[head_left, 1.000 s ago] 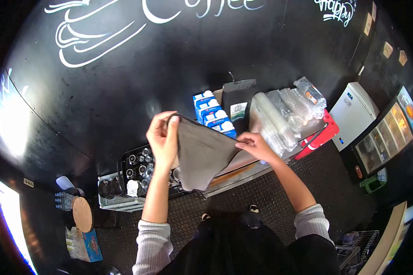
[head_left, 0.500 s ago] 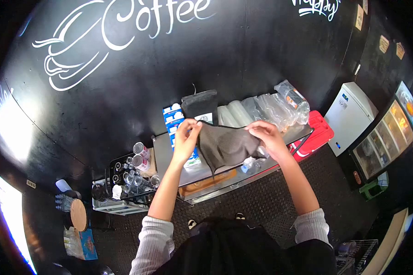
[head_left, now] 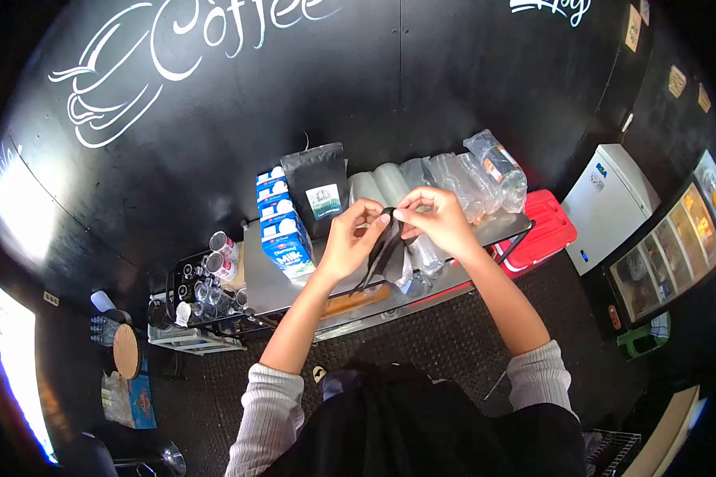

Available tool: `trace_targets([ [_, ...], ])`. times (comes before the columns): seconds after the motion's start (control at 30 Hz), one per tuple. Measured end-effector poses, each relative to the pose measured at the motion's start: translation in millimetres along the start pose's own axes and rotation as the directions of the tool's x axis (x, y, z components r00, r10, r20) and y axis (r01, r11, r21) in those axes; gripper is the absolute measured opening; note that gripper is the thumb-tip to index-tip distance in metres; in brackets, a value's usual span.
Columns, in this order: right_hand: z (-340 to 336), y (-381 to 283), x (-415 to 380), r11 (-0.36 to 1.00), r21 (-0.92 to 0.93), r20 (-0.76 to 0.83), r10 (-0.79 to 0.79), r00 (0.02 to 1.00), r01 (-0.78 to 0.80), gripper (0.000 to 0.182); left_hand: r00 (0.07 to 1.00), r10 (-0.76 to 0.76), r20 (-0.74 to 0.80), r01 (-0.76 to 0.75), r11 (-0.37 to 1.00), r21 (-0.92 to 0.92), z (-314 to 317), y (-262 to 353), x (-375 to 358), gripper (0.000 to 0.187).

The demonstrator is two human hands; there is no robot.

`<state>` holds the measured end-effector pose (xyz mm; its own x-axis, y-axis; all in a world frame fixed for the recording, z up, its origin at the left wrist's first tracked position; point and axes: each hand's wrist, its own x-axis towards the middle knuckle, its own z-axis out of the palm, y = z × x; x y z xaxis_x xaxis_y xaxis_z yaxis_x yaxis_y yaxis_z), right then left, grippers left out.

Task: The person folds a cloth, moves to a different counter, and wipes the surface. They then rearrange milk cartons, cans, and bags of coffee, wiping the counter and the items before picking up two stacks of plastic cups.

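A dark cloth [head_left: 390, 253] hangs bunched from both hands above the front edge of a metal counter [head_left: 256, 274]. My left hand [head_left: 355, 237] pinches its top edge between thumb and fingers. Close beside it, my right hand [head_left: 436, 218] pinches the same edge, the fingertips of the two hands almost touching. Behind my left hand stand a row of blue and white milk cartons [head_left: 288, 245] and a black pouch with a label [head_left: 317, 179]. Stacks of clear plastic cups in sleeves [head_left: 458, 184] lie behind my right hand.
Glasses and cans [head_left: 223, 245] stand on a rack at the left, near a round wooden stool [head_left: 126, 351]. To the right are a red cooler box [head_left: 539, 234], a white chest freezer [head_left: 608, 199] and a glass-front display case [head_left: 668, 246]. A black wall rises behind the counter.
My hands have come together, and the cloth that was stretched wide between them now hangs folded and narrow. The view has shifted slightly, and more of the cartons and pouch shows.
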<state>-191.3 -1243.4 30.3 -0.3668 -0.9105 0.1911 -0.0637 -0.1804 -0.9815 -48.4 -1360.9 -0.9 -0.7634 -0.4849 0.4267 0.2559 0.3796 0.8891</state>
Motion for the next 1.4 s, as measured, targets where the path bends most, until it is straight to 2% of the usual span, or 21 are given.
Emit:
trace_targets([
  [0.13, -7.3, 3.7, 1.6, 0.974, 0.221, 0.032, 0.051, 0.998, -0.057, 0.013, 1.0, 0.0, 0.003, -0.001, 0.998, 0.071, 6.0, 7.0, 4.9, 0.01],
  [0.4, -18.6, 8.0, 2.0, 0.974, 0.224, 0.019, 0.026, 0.999, -0.03, 0.015, 0.991, 0.005, 0.134, -0.012, 0.999, 0.052, 8.3, 7.5, 7.8, 0.022],
  [0.47, -27.0, 4.4, -1.6, 0.987, -0.119, 0.029, 0.109, 0.994, -0.105, 0.028, 0.987, -0.009, 0.161, -0.006, 0.996, 0.093, 7.6, 4.5, 7.9, 0.021],
  [0.5, -30.9, 4.6, -2.5, 0.987, -0.12, 0.031, 0.112, 0.993, -0.108, 0.028, 0.986, 0.003, 0.169, -0.02, 0.995, 0.102, 8.8, 4.2, 6.7, 0.02],
  [0.57, -36.7, 6.1, -4.2, 0.879, -0.381, 0.115, -0.262, 0.958, 0.286, 0.044, 0.98, 0.014, 0.201, -0.033, 0.995, 0.091, 11.9, 1.7, 5.0, 0.017],
  [0.6, -36.9, 7.7, -4.3, 0.88, -0.382, 0.117, -0.257, 0.959, 0.283, 0.044, 0.98, 0.011, 0.198, -0.029, 0.996, 0.088, 14.1, 0.8, 5.2, 0.017],
  [0.67, -36.6, 13.2, -5.2, 0.792, -0.39, 0.333, -0.353, 0.874, 0.469, 0.053, 0.973, 0.048, 0.224, -0.061, 0.997, 0.053, 17.6, 1.5, 6.2, 0.015],
  [0.7, -38.7, 20.8, -9.9, 0.852, -0.41, 0.303, -0.21, 0.93, 0.326, 0.041, 0.97, 0.001, 0.243, -0.001, 1.0, -0.003, 17.7, 3.8, 6.4, 0.014],
  [0.73, -44.1, 24.0, -10.6, 0.853, -0.409, 0.302, -0.208, 0.93, 0.323, 0.041, 0.97, -0.001, 0.243, 0.002, 1.0, -0.004, 16.9, 3.3, 6.5, 0.014],
  [0.8, -56.4, 29.8, -11.9, 0.826, -0.553, 0.295, 0.071, 0.953, 0.109, 0.03, 0.986, -0.033, 0.165, 0.07, 0.973, -0.221, 11.9, 1.4, 6.4, 0.013],
  [0.83, -61.5, 34.2, -12.4, 0.848, -0.502, 0.272, -0.029, 0.962, 0.168, 0.028, 0.988, -0.047, 0.15, 0.083, 0.966, -0.246, 7.2, 1.7, 6.7, 0.013],
  [0.87, -68.4, 35.6, -12.3, 0.849, -0.502, 0.274, -0.025, 0.961, 0.165, 0.028, 0.99, -0.049, 0.136, 0.087, 0.954, -0.288, 2.9, -2.1, 8.3, 0.011],
  [0.93, -80.6, 37.3, -11.0, 0.873, -0.487, 0.094, 0.101, 0.99, -0.043, 0.029, 0.989, -0.119, 0.091, 0.128, 0.986, -0.111, -5.4, -22.4, 17.5, 0.01],
  [0.97, -83.2, 37.2, -8.2, 0.872, -0.486, 0.091, 0.108, 0.99, -0.051, 0.029, 0.983, -0.177, 0.048, 0.178, 0.984, -0.01, -8.2, -32.5, 23.5, 0.01],
  [1.07, -90.0, 31.0, 14.3, 0.9, -0.434, -0.117, -0.029, 0.993, -0.025, 0.019, 0.977, 0.119, -0.176, -0.068, 0.961, 0.27, -2.3, -39.8, 47.2, 0.011],
  [1.1, -89.3, 25.9, 21.3, 0.9, -0.434, -0.12, -0.027, 0.992, -0.029, 0.019, 0.959, 0.13, -0.252, -0.089, 0.982, 0.169, 2.8, -34.4, 55.0, 0.012],
  [1.17, -85.7, 17.3, 29.6, 0.965, -0.221, -0.198, -0.189, 0.962, 0.144, 0.015, 0.941, 0.185, -0.284, -0.147, 0.978, 0.149, 10.1, -20.9, 61.1, 0.011],
  [1.2, -87.0, 20.3, 30.3, 0.966, -0.219, -0.199, -0.185, 0.962, 0.14, 0.015, 0.933, 0.189, -0.306, -0.154, 0.979, 0.137, 12.9, -18.5, 62.6, 0.011],
  [1.27, -90.5, 31.3, 33.9, 0.933, -0.223, -0.201, -0.329, 0.923, 0.283, 0.018, 0.957, 0.14, -0.256, -0.115, 0.987, 0.112, 14.5, -34.5, 56.4, 0.011],
  [1.33, -97.1, 61.2, 25.9, 0.947, -0.236, -0.201, -0.267, 0.943, 0.218, 0.022, 0.986, 0.084, -0.146, -0.05, 0.974, 0.221, 13.4, -58.7, 41.4, 0.012],
  [1.4, -103.8, 110.4, 14.4, 0.952, -0.287, -0.158, -0.158, 0.975, 0.108, 0.022, 0.995, -0.067, -0.076, 0.082, 0.971, 0.223, 15.5, -91.4, 16.5, 0.017],
])
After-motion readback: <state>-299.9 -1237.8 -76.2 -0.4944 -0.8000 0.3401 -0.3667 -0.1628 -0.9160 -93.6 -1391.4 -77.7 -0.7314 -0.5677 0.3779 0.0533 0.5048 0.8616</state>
